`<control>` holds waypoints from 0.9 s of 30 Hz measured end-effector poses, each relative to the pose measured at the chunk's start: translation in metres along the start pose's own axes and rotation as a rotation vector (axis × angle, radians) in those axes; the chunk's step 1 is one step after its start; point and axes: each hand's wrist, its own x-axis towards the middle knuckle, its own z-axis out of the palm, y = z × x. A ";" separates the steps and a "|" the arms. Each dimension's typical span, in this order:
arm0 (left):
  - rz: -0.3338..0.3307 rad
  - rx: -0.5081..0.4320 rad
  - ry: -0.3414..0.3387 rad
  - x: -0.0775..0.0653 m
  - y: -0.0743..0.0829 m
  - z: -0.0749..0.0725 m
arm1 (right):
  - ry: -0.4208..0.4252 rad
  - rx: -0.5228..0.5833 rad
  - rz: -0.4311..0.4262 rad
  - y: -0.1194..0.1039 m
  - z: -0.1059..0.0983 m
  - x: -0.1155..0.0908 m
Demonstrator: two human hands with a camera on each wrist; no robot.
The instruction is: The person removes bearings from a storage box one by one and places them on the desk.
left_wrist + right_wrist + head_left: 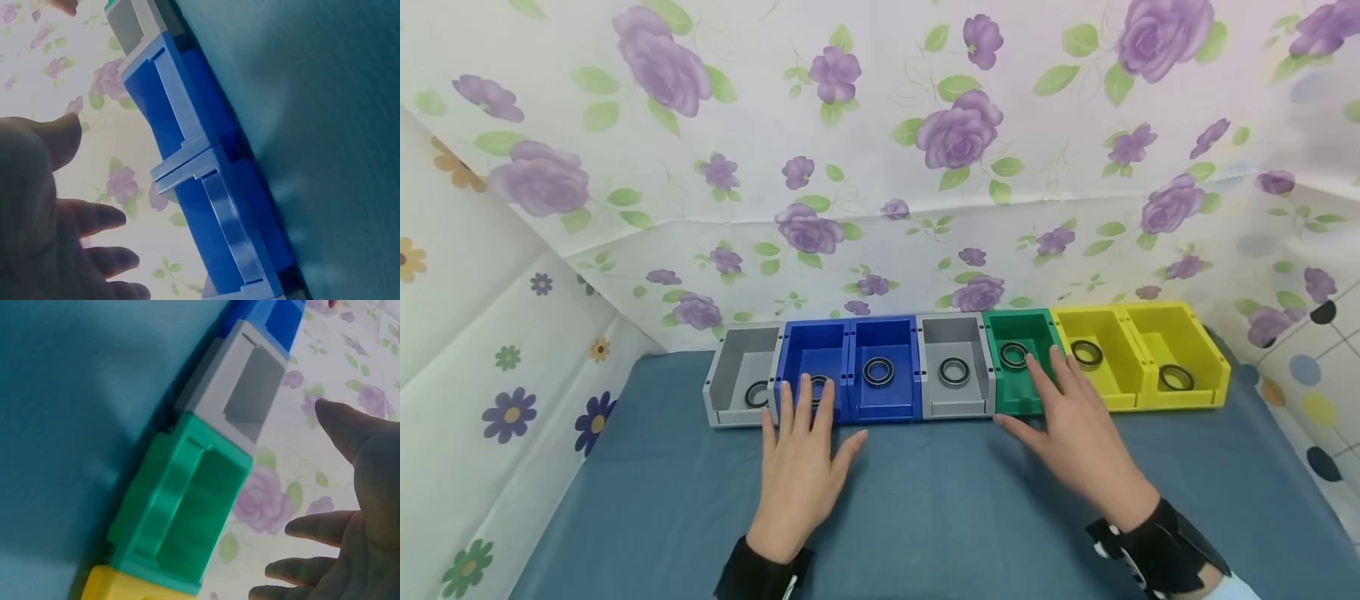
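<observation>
A row of plastic bins holds dark-rimmed metal rings that look like ball bearings, one in each. My left hand point(797, 479), fingers spread, is over the front of the left blue bin point(797, 332), partly covering its bearing. Beside it are a second blue bin point(886, 412) with a bearing point(877, 384) and the leftmost grey bin point(730, 417). My right hand point(1078, 433) reaches over the front of the green bin point(1017, 408), fingers extended near its bearing point(1013, 367) and the adjoining yellow bin point(1123, 400). Neither hand holds anything; whether they touch the bins is unclear.
Between the hands stands another grey bin point(958, 410) with a bearing point(953, 385). A second yellow bin point(1187, 398) ends the row at the right. Blue cloth point(910, 517) covers the table, and a flowered sheet point(880, 167) hangs right behind the bins.
</observation>
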 end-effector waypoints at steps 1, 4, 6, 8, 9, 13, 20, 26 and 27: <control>0.005 -0.019 0.010 0.001 0.001 -0.001 | -0.004 0.023 0.012 -0.002 0.000 0.003; 0.024 -0.066 0.053 0.004 0.003 -0.003 | -0.025 0.089 0.053 -0.009 0.000 0.013; 0.041 -0.092 0.079 0.006 0.005 -0.004 | -0.041 0.119 0.080 -0.013 0.001 0.020; 0.058 -0.106 0.093 0.008 0.008 -0.004 | -0.047 0.132 0.093 -0.016 0.002 0.027; 0.065 -0.112 0.095 0.008 0.009 -0.005 | -0.050 0.138 0.101 -0.018 0.003 0.030; 0.076 -0.116 0.082 0.009 0.014 -0.005 | -0.088 0.191 0.139 -0.023 0.006 0.042; 0.075 -0.129 0.065 0.010 0.018 -0.007 | -0.111 0.224 0.175 -0.026 0.014 0.055; 0.087 -0.136 0.101 0.011 0.012 -0.010 | -0.076 0.227 0.186 -0.025 0.021 0.061; 0.089 -0.133 0.110 0.012 0.010 -0.011 | -0.072 0.231 0.188 -0.024 0.022 0.062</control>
